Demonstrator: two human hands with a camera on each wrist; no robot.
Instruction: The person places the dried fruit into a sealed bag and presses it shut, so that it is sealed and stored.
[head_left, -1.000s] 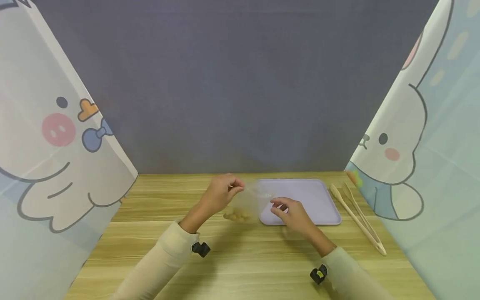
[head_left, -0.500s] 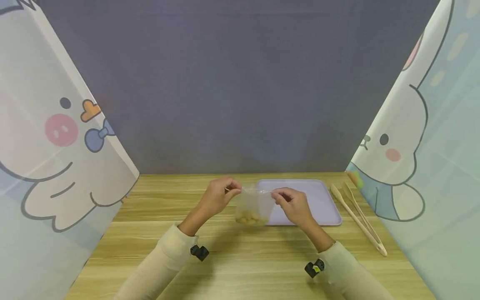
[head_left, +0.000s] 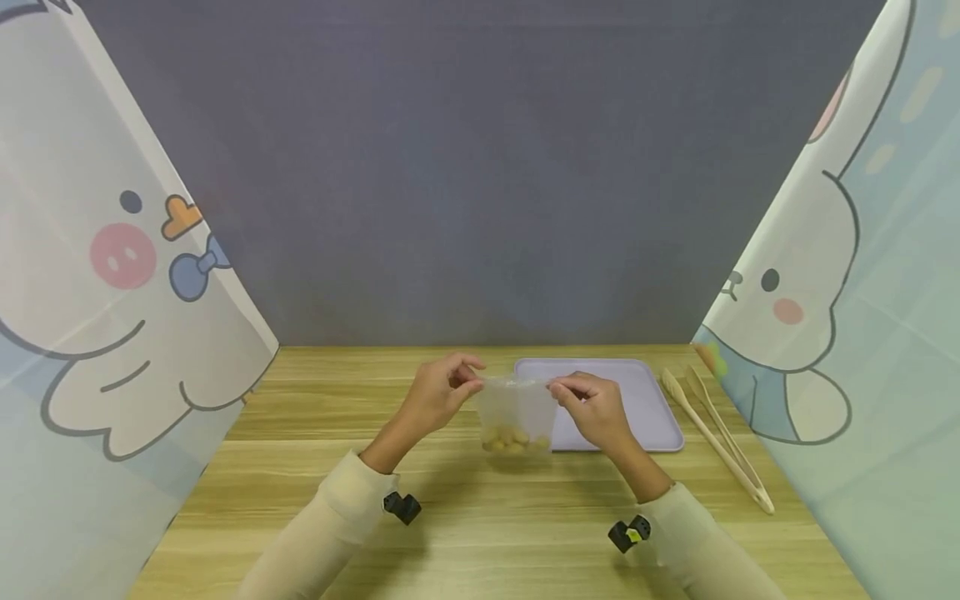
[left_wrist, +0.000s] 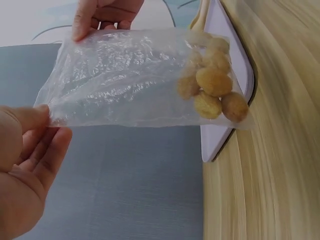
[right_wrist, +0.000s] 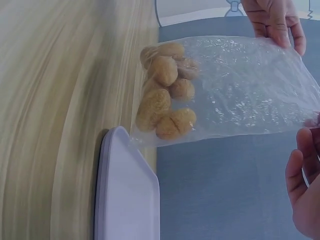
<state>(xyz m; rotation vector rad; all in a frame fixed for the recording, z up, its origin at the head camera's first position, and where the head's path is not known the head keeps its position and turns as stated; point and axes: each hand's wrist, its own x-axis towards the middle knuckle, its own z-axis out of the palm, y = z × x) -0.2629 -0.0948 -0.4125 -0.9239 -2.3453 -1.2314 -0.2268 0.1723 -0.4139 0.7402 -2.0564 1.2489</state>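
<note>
A clear plastic bag (head_left: 517,408) hangs upright between both hands, its top edge stretched across. Several tan, rounded, wrinkled food pieces (left_wrist: 214,81) lie gathered at its bottom. My left hand (head_left: 442,387) pinches the upper left corner between thumb and index finger, the other fingers loosely bent. At the opposite upper corner, my right hand (head_left: 596,408) pinches the bag with thumb and fingertips. In the right wrist view the bag's film (right_wrist: 245,85) looks creased and shiny, and its lower end is close over the table.
Behind the bag and to the right lies a pale lilac tray (head_left: 630,404) on the wooden table (head_left: 480,517). Wooden tongs (head_left: 717,443) lie right of the tray. A grey panel (head_left: 480,175) stands at the back, with cartoon-printed panels (head_left: 802,333) on both sides.
My right hand has come up to the bag's free corner and taken hold of it. The bag has swung rightward and been drawn out flat between the hands.
</note>
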